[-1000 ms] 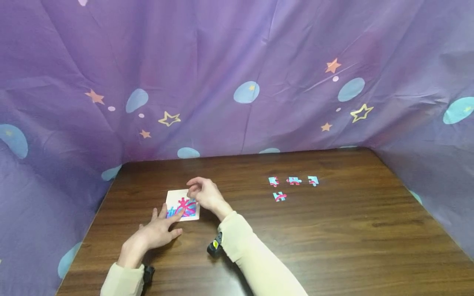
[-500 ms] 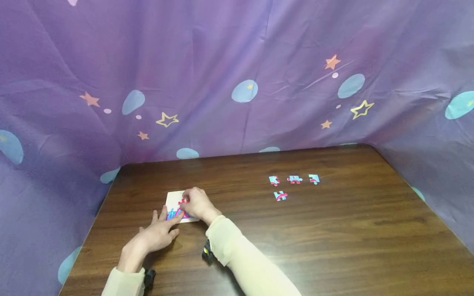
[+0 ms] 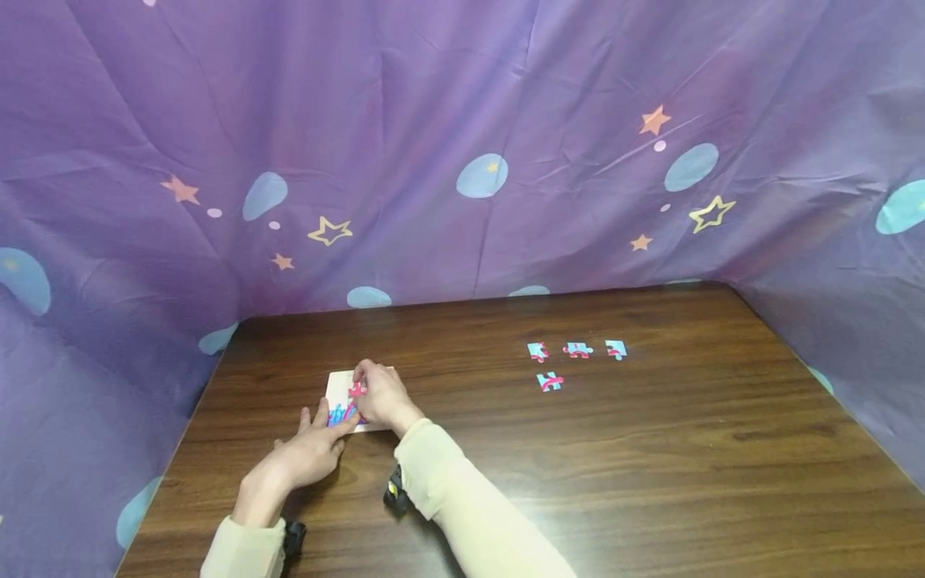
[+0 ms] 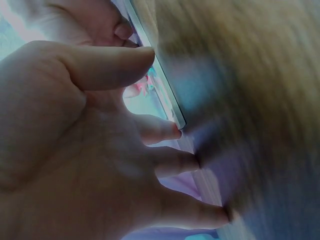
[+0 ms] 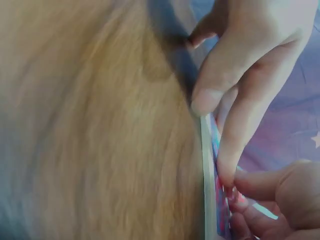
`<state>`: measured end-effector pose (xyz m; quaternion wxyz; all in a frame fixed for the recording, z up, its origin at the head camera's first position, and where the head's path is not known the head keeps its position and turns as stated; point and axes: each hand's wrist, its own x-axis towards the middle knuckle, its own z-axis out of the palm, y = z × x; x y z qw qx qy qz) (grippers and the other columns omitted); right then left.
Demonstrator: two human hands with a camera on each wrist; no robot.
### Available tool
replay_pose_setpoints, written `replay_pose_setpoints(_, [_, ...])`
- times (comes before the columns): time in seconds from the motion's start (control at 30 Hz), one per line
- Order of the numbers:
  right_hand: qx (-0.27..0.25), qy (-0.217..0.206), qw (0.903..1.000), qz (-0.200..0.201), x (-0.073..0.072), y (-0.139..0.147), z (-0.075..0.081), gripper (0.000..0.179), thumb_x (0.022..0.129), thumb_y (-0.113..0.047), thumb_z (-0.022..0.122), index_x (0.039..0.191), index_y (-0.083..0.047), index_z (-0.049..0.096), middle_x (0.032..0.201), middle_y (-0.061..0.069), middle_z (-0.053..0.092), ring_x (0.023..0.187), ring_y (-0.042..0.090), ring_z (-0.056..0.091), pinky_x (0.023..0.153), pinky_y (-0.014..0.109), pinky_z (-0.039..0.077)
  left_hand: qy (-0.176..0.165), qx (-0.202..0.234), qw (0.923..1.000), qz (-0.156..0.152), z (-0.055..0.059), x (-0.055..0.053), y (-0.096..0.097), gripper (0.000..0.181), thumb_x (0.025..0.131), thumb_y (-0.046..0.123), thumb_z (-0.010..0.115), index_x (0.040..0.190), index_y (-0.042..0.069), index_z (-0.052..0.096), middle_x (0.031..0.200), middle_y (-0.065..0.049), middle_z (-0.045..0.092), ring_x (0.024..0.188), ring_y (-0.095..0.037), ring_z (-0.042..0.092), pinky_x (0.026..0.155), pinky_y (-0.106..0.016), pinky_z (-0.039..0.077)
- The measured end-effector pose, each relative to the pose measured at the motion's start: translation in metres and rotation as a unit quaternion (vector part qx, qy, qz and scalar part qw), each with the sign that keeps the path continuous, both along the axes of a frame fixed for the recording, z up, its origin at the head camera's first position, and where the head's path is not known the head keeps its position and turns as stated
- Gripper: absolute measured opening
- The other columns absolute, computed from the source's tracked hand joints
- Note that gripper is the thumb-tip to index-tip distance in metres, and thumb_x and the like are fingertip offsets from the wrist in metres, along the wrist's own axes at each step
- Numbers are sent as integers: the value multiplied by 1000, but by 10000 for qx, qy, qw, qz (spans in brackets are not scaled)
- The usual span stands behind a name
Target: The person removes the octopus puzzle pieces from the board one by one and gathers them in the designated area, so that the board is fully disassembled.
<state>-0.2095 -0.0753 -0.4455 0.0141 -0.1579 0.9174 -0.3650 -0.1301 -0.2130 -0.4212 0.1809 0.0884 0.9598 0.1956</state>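
Note:
A small white puzzle board (image 3: pixel 338 384) with pink and blue jigsaw pieces (image 3: pixel 336 414) in its lower part lies on the left of the table. My left hand (image 3: pixel 299 456) rests beside it with fingers spread. Its index finger reaches over the board's lower part, and its thumb is at the near edge in the left wrist view. Over the board's right half, my right hand (image 3: pixel 386 399) pinches a pink puzzle piece (image 5: pixel 237 197) low against the surface. My fingers hide most of that piece and much of the board.
Several loose pieces lie apart on the right: one blue-and-pink piece (image 3: pixel 538 352), a middle piece (image 3: pixel 578 349), a corner piece (image 3: pixel 617 348) and a nearer piece (image 3: pixel 550 381). A purple curtain (image 3: pixel 433 104) borders the brown table (image 3: pixel 650 466) at back and sides.
My right hand has come down and slightly left onto the board, covering its right part. My left hand keeps its place, and the loose pieces lie as before.

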Motion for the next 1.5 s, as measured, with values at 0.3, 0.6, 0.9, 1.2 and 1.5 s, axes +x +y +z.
replay_pose_setpoints(0.3, [-1180, -372, 9904, -625, 0, -4, -3, 16, 76, -1, 74, 87, -11, 67, 66, -10, 55, 64, 6, 51, 65, 21, 44, -35, -16, 10000, -12, 1, 0, -3, 49, 100, 18, 50, 149, 17, 43, 152, -40, 2, 135, -63, 3, 85, -88, 10])
replay_pose_setpoints(0.6, [-1704, -786, 9771, -1008, 2, -3, -3, 14, 77, -1, 76, 85, -11, 70, 68, -7, 67, 62, 2, 55, 63, 19, 46, 37, -75, 10000, -41, -2, 0, -1, 49, 100, 15, 49, 149, 18, 43, 152, -39, 5, 135, -63, 6, 86, -88, 12])
replay_pose_setpoints(0.9, [-2783, -1270, 9440, -1236, -1, -3, -1, 16, 78, 5, 73, 86, -8, 69, 65, -4, 65, 58, 4, 55, 58, 19, 44, 40, -115, 9999, -61, -1, -1, -1, 48, 101, 18, 50, 148, 18, 45, 152, -40, 5, 135, -64, 6, 85, -88, 13])
replay_pose_setpoints(1.2, [-3874, -1563, 9009, -1174, -4, 4, 2, 17, 81, 9, 68, 96, 1, 70, 72, 3, 67, 61, 7, 57, 55, 20, 45, -92, -81, 9999, -53, -2, -2, -2, 51, 101, 28, 52, 151, 19, 40, 153, -39, 1, 136, -62, 2, 86, -88, 11])
replay_pose_setpoints(1.5, [-4740, -1674, 8607, -810, -9, 27, 14, 24, 84, 11, 66, 108, 11, 64, 75, 6, 66, 59, 9, 57, 54, 24, 52, -121, -164, 9998, -6, -2, -3, -1, 52, 101, 30, 53, 151, 21, 40, 154, -37, 2, 137, -60, 2, 87, -88, 12])
